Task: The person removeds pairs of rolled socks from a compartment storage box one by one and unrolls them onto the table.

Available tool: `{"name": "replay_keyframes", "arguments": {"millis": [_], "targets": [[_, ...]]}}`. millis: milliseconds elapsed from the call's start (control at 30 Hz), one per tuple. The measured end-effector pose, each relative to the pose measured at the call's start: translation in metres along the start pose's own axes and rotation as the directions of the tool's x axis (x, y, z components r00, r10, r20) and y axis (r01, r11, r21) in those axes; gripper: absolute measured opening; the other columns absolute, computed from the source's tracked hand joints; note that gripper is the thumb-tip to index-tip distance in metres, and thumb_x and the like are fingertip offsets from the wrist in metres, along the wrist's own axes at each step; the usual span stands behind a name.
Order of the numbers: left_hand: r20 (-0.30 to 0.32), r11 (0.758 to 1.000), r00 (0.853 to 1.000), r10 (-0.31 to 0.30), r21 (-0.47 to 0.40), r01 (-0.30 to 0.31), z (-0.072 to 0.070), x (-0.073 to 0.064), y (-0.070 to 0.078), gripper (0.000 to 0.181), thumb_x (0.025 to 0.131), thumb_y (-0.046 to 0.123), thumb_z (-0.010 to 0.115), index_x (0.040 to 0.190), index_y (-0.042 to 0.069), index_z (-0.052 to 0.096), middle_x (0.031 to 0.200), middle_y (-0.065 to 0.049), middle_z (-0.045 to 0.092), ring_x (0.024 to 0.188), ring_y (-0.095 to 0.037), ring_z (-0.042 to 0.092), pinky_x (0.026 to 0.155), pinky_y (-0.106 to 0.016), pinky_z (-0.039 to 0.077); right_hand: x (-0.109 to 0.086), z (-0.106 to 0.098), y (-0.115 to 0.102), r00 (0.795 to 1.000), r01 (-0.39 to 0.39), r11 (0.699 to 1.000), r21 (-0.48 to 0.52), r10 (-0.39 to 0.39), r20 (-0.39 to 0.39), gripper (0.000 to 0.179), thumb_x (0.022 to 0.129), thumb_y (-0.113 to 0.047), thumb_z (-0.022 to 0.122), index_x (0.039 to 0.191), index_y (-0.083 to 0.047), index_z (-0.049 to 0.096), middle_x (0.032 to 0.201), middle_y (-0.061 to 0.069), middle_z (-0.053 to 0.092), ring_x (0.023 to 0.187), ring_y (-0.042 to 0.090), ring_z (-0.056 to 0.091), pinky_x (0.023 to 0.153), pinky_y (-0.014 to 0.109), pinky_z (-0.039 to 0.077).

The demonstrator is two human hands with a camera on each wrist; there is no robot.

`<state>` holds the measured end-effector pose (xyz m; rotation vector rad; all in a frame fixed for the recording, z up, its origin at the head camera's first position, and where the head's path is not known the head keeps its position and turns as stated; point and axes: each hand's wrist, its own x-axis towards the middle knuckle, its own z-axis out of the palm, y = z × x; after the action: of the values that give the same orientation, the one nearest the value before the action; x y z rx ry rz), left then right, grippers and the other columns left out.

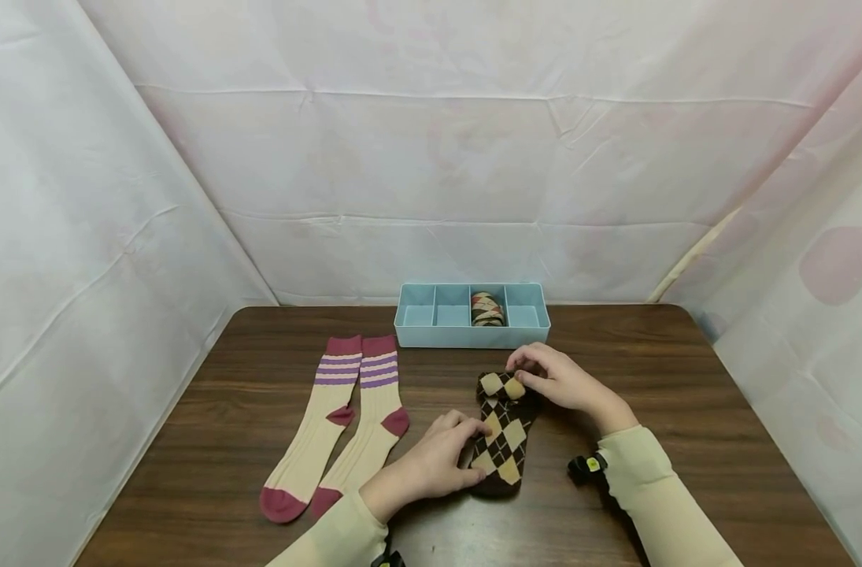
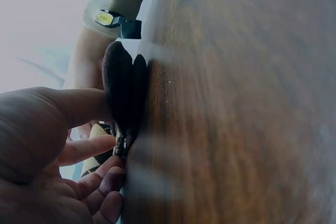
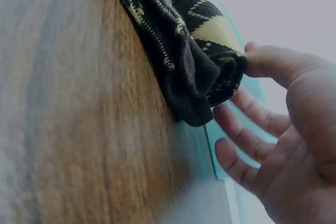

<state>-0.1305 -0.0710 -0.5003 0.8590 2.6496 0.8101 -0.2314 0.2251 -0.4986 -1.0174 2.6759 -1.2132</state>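
We watched the right hand [image 1: 561, 382] pinch the rolled end of the brown argyle socks [image 1: 504, 453] between thumb and curled fingers, while the left hand [image 1: 438, 457], fingers loosely spread, touched the flat toe end! We had those socks on the wooden table [image 1: 629, 346], just before the blue tray [image 1: 473, 338], a patterned roll [image 1: 487, 309] in its third compartment from the left, and cream socks [image 1: 376, 405] flat at left.

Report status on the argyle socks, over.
Left grip touching near end; right grip at rolled end. Argyle socks partly rolled. Cream socks left, seemingly not in the way.
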Motion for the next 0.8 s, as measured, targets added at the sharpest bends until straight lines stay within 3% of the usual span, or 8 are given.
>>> {"name": "replay_keyframes", "arguments": {"millis": [133, 267, 367, 500, 700, 800], "targets": [[0.005, 1.000, 1.000, 0.002, 0.000, -0.002, 0.000, 0.000, -0.001, 0.058, 0.092, 0.033, 0.087, 0.145, 0.023, 0.065, 0.135, 0.001, 0.059, 0.127, -0.017, 0.053, 0.108, -0.038, 0.048, -0.002, -0.001, -0.002, 0.999, 0.023, 1.000, -0.008, -0.022, 0.027, 0.018, 0.107, -0.013, 0.071, 0.122, -0.022, 0.076, 0.127, 0.000, 0.067, 0.109, 0.020, 0.066, 0.086, 0.040, 0.056], [0.004, 1.000, 1.000, 0.010, 0.002, -0.010, 0.000, 0.000, -0.002, 0.057, 0.092, 0.033, 0.088, 0.144, 0.023, 0.065, 0.135, 0.002, 0.058, 0.128, -0.016, 0.053, 0.109, -0.038, 0.047, -0.003, -0.002, -0.004, 0.995, -0.036, 0.999, 0.006, 0.036, 0.090, 0.031, 0.100, -0.024, 0.083, 0.128, -0.023, 0.072, 0.129, 0.000, 0.066, 0.113, 0.022, 0.065, 0.086, 0.042, 0.056], [0.011, 1.000, 1.000, 0.021, -0.001, -0.021, 0.000, 0.000, -0.003, 0.059, 0.091, 0.034, 0.088, 0.145, 0.024, 0.065, 0.134, 0.002, 0.058, 0.126, -0.014, 0.053, 0.109, -0.038, 0.047, -0.002, -0.001, -0.004, 0.992, -0.069, 0.998, 0.010, 0.068, 0.108, 0.034, 0.100, -0.026, 0.084, 0.130, -0.023, 0.070, 0.128, 0.000, 0.067, 0.110, 0.020, 0.065, 0.084, 0.039, 0.055], [0.037, 0.999, 0.998, 0.045, 0.001, -0.045, -0.001, 0.000, -0.002, 0.063, 0.090, 0.035, 0.089, 0.147, 0.027, 0.063, 0.132, 0.005, 0.057, 0.123, -0.010, 0.052, 0.109, -0.037, 0.047, -0.001, 0.000, -0.002, 0.992, -0.087, 0.996, 0.028, 0.084, 0.095, 0.028, 0.105, -0.026, 0.077, 0.131, -0.020, 0.069, 0.121, -0.003, 0.071, 0.102, 0.014, 0.066, 0.083, 0.035, 0.054], [0.063, 0.997, 0.995, 0.076, 0.007, -0.076, -0.002, -0.002, -0.003, 0.067, 0.089, 0.038, 0.090, 0.149, 0.029, 0.061, 0.131, 0.008, 0.056, 0.125, -0.007, 0.051, 0.112, -0.038, 0.043, -0.001, 0.001, 0.003, 0.987, -0.158, 0.986, 0.052, 0.156, 0.045, 0.024, 0.109, -0.024, 0.071, 0.131, -0.015, 0.067, 0.101, -0.001, 0.071, 0.075, 0.013, 0.065, 0.071, 0.034, 0.055], [0.070, 0.996, 0.994, 0.088, -0.004, -0.087, -0.003, -0.002, -0.005, 0.067, 0.090, 0.039, 0.089, 0.150, 0.029, 0.060, 0.132, 0.008, 0.055, 0.126, -0.007, 0.051, 0.112, -0.039, 0.043, -0.001, 0.002, 0.006, 0.989, -0.146, 0.989, 0.008, 0.146, -0.015, 0.021, 0.108, -0.022, 0.072, 0.128, -0.014, 0.069, 0.111, 0.001, 0.069, 0.085, 0.013, 0.068, 0.075, 0.036, 0.056]]}}
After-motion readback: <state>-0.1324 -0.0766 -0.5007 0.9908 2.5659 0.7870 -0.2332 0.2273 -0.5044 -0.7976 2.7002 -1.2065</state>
